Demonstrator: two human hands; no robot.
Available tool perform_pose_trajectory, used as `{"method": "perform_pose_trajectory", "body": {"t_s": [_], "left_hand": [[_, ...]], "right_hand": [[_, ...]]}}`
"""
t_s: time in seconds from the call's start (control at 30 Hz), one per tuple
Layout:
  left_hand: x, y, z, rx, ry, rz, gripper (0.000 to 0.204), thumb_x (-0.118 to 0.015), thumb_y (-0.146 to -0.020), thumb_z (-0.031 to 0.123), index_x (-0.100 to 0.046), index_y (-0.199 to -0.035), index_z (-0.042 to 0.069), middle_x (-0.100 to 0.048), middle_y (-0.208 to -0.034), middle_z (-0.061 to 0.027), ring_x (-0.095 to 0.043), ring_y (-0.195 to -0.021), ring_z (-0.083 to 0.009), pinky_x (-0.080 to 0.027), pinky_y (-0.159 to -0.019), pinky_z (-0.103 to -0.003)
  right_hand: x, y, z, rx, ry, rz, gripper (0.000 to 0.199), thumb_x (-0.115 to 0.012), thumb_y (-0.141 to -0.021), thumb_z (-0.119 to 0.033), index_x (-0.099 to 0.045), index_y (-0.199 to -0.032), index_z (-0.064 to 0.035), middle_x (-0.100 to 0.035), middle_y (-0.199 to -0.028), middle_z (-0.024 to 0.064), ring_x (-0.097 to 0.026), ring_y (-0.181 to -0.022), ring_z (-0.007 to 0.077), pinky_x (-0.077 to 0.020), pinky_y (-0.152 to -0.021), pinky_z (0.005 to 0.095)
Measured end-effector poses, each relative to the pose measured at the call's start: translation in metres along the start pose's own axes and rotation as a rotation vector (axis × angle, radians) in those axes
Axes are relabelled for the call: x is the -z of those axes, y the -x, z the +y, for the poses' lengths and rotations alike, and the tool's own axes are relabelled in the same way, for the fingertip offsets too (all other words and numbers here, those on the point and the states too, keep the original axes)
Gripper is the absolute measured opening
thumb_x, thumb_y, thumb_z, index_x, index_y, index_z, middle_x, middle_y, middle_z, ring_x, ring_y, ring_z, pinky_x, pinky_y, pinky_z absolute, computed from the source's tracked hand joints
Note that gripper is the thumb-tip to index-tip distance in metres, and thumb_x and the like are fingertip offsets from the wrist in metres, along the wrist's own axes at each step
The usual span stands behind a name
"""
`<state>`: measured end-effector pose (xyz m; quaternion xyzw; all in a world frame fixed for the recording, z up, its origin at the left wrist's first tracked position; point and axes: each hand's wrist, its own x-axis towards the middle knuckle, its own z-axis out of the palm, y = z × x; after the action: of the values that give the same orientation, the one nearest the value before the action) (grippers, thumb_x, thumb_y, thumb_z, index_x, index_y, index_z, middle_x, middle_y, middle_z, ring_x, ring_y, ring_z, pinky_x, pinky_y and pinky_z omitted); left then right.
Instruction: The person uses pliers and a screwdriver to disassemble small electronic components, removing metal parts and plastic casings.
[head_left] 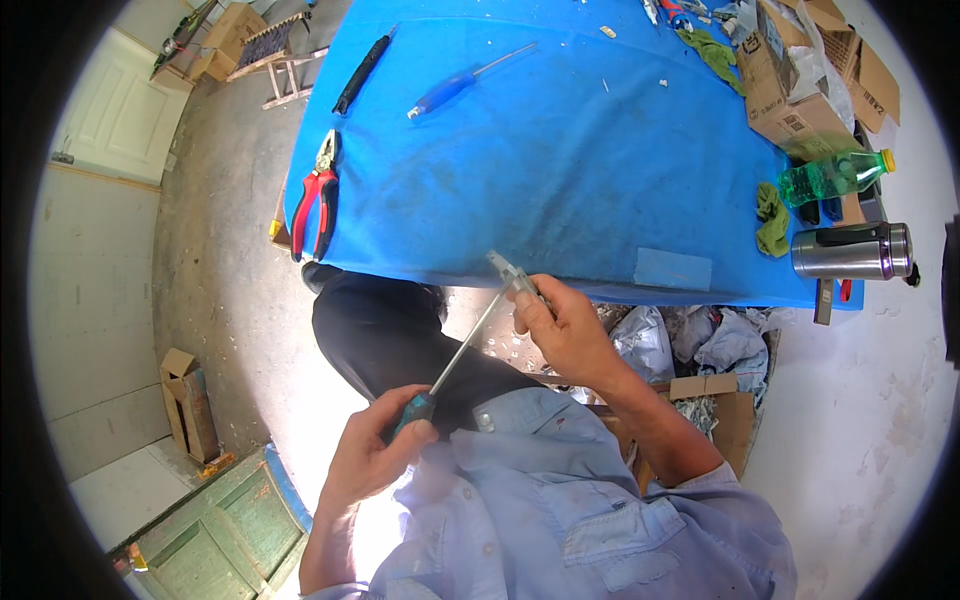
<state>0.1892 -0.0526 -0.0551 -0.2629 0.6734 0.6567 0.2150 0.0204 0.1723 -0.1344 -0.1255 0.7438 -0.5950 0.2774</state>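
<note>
My left hand (372, 445) is closed around the teal handle of a screwdriver (466, 346), whose long metal shaft slants up to the right. Its tip reaches a small grey metal-looking part (511, 273), pinched between the thumb and fingers of my right hand (568, 327). Whether the tip sits in a screw is too small to tell. Both hands are above my lap, just short of the table's near edge. On the blue-covered table (540, 160) lie red-and-black pliers (318, 200), a blue-handled screwdriver (445, 94) and a slim black tool (363, 74).
At the table's right stand a steel flask (852, 250), a green bottle (835, 178) and a cardboard box (797, 110), with green cloths (772, 220) beside them. Under the table are bags (645, 345) of scrap. A narrow carton (190, 408) stands on the floor at left.
</note>
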Motion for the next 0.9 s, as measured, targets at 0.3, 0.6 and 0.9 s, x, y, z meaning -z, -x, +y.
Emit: {"method": "perform_pose_trajectory", "body": {"t_s": [0.3,0.6,0.9], "left_hand": [[0.005,0.0,0.012,0.013,-0.054,0.018,0.04,-0.069,-0.096,0.013,-0.064,-0.132,-0.002,-0.068,-0.085,-0.0022,-0.057,-0.069,-0.0065,-0.047,-0.063,-0.022],[0.011,0.0,0.015,0.035,-0.036,-0.005,0.039,-0.07,-0.095,0.012,-0.065,-0.132,-0.001,-0.066,-0.084,-0.0012,-0.056,-0.069,-0.0056,-0.045,-0.061,-0.022],[0.015,-0.001,0.014,-0.151,-0.341,0.039,0.044,-0.07,-0.095,0.02,-0.064,-0.131,-0.004,-0.069,-0.077,-0.0026,-0.06,-0.062,-0.0069,-0.047,-0.056,-0.022]], "right_hand": [[0.008,-0.006,-0.01,-0.395,-0.518,-0.257,0.032,-0.056,-0.108,-0.031,-0.058,-0.114,0.0007,-0.058,-0.083,0.0039,-0.048,-0.056,0.0057,-0.0339,-0.044,0.0213],[0.006,-0.005,-0.004,-0.324,-0.589,-0.237,0.031,-0.05,-0.111,-0.03,-0.059,-0.117,-0.0015,-0.043,-0.07,-0.0037,-0.038,-0.054,0.0044,-0.0291,-0.045,0.0216],[0.001,-0.008,0.003,-0.104,-0.097,-0.115,0.03,-0.053,-0.109,-0.029,-0.062,-0.111,0.0003,-0.05,-0.073,-0.0035,-0.044,-0.064,0.0054,-0.038,-0.055,0.0266]]}}
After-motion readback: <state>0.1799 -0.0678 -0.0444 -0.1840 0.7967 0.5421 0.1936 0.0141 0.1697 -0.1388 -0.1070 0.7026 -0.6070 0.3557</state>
